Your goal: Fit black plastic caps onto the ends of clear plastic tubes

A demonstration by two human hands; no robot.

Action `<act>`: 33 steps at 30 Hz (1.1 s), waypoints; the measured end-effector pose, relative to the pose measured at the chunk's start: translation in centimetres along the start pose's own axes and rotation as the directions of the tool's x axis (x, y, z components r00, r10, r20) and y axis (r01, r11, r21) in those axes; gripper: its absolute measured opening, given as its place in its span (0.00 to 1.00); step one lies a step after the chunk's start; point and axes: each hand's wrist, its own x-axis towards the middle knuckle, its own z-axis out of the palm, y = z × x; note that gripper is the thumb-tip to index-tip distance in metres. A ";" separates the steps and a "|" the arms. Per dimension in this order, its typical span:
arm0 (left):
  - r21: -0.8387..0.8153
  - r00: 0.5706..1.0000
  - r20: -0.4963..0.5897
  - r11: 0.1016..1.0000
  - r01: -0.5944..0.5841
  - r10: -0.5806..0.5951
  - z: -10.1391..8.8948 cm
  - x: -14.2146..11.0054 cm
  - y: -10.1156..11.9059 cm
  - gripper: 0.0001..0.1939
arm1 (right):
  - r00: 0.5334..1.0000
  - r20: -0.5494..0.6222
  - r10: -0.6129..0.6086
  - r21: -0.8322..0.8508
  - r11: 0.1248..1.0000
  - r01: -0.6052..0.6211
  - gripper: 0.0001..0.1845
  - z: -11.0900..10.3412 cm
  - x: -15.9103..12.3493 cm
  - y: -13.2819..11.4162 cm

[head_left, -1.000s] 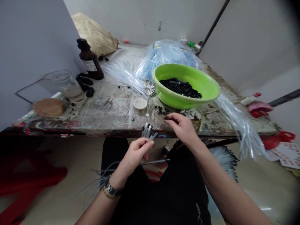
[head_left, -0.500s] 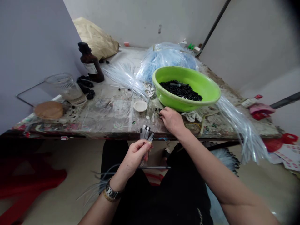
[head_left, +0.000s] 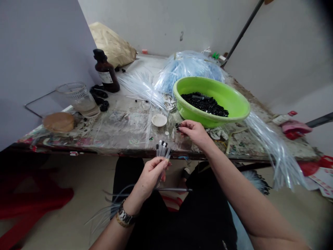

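Note:
My left hand (head_left: 152,173) grips a small bundle of clear plastic tubes (head_left: 162,150) below the table's front edge; several of the tube ends carry black caps and the tubes trail down past my wrist. My right hand (head_left: 194,132) rests on the table just in front of the green basin (head_left: 238,106), its fingertips pinched at a little pile of loose black caps (head_left: 178,125). Whether a cap sits between the fingers is hidden. The basin holds a heap of black caps (head_left: 205,101).
A white dish (head_left: 159,120) lies left of my right hand. A brown bottle (head_left: 106,72), a clear jug (head_left: 78,96), a brown lid (head_left: 58,122) and piles of clear tubing (head_left: 187,66) occupy the table. More tubing (head_left: 273,146) hangs off its right edge. A red object (head_left: 31,205) lies on the floor.
My right hand went from the table's front edge forward to the loose caps beside the basin and now pinches at them. My left hand kept the tube bundle nearly still.

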 end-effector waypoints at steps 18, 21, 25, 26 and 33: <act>-0.040 1.000 -0.019 0.999 0.002 -0.003 -0.3 0.2 -0.5 0.15 | 0.995 -0.013 -0.101 -0.052 0.994 0.101 0.09 0.9 1.0 -0.9; -0.038 1.000 -0.028 0.999 -0.005 0.004 -0.3 0.2 -0.5 0.15 | 0.983 0.006 -0.184 -0.202 0.962 0.182 0.07 1.2 1.6 -1.4; -0.020 0.999 -0.033 0.999 -0.026 0.025 -0.4 0.3 -0.6 0.15 | 0.964 0.041 -0.262 -0.368 0.894 0.258 0.04 1.7 2.9 -1.9; -0.016 0.999 -0.034 0.999 -0.027 0.027 -0.4 0.3 -0.6 0.15 | 0.961 0.047 -0.272 -0.400 0.877 0.267 0.03 1.8 3.2 -2.0; -0.033 0.999 -0.032 0.999 -0.008 0.007 -0.4 0.4 -0.4 0.15 | 0.946 0.131 -0.298 -0.645 0.699 0.309 0.03 3.1 5.2 -2.5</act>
